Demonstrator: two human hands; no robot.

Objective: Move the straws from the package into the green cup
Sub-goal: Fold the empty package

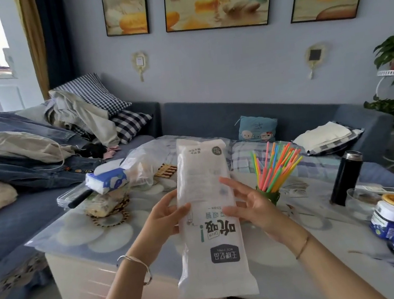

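A person's left hand grips the left edge of a white package, held upright above the table. The right hand, fingers spread and straight, touches its right edge. Just right, coloured straws fan from the green cup on the table.

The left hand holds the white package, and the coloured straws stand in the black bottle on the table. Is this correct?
Not quite. The head view shows the left hand holding the white package, but the coloured straws stand in the green cup; the black bottle stands apart, further to the right.
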